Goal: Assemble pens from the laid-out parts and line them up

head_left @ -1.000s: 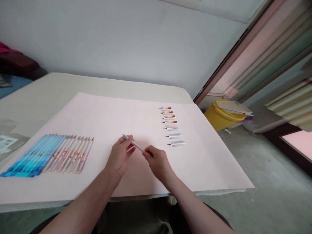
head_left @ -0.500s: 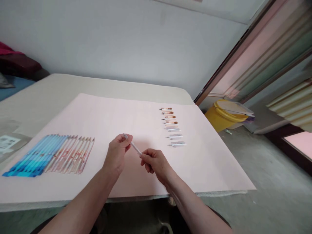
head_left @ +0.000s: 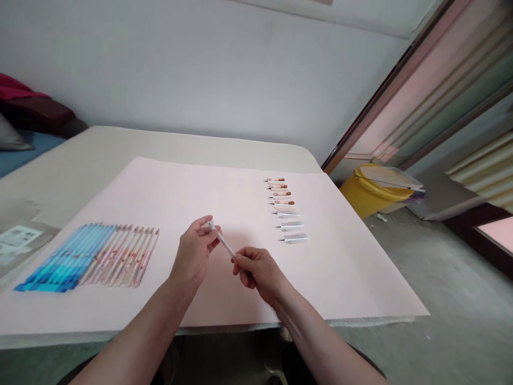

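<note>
Both my hands hold one thin pale pen (head_left: pixel 222 241) above the pink sheet (head_left: pixel 192 192). My left hand (head_left: pixel 195 256) pinches its upper end between thumb and fingers. My right hand (head_left: pixel 258 270) grips the lower end with curled fingers. A tidy row of pens (head_left: pixel 90 257), blue ones on the left and pink-patterned ones on the right, lies left of my hands. A column of several short pen tips and caps (head_left: pixel 285 210) lies to the right, beyond my right hand.
The pink sheet covers a beige table (head_left: pixel 80 155) against a grey wall. A yellow bucket with a lid (head_left: pixel 371 188) stands on the floor to the right, by a door frame. Papers in plastic (head_left: pixel 16 239) lie at the left edge.
My hands stay on the pen; it has tilted a little steeper and my right hand has drawn slightly nearer. The camera has shifted a bit.
</note>
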The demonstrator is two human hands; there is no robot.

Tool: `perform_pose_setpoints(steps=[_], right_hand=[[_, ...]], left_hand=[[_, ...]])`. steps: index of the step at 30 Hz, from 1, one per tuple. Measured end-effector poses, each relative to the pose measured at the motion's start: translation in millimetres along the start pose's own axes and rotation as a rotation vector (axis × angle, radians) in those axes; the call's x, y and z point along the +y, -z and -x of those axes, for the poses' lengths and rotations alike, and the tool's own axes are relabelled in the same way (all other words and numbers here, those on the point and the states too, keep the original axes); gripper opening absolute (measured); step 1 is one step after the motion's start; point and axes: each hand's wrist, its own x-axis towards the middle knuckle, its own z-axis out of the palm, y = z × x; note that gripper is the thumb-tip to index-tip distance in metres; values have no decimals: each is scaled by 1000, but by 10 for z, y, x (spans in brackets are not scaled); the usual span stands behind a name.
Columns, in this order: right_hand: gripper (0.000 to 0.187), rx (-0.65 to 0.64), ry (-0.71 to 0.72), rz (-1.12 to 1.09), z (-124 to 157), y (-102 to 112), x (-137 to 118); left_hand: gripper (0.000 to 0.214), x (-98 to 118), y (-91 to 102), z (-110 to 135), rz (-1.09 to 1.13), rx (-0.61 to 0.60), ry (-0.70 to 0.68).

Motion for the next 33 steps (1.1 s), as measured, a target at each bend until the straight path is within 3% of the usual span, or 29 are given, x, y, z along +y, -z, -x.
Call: perform_pose_setpoints(steps=[3,8,14,19,24,29,33], right_hand=[[21,-12,-4,-32,3,12,-1],[19,-11,30,-2,3,2,7],[20,-5,30,-20,2,12,10],[19,-6,34,-8,0,3,10],[19,-13,19,-45,4,11,5],[19,-12,26,-48,6,13,6],[22,-73,-30,-168,12,28,13]], left_hand=[[37,11,-14,7,47,-32,8],[36,8,-4,-3,-87,92,10],[42,3,2,-2,-4,-1,14],[44,-9,-2,-6,-92,99,34],[46,8,-18,10,-13,-24,27],[50,1,-20,9,-93,75,23],[55,28,-19,9,-11,-28,34]])
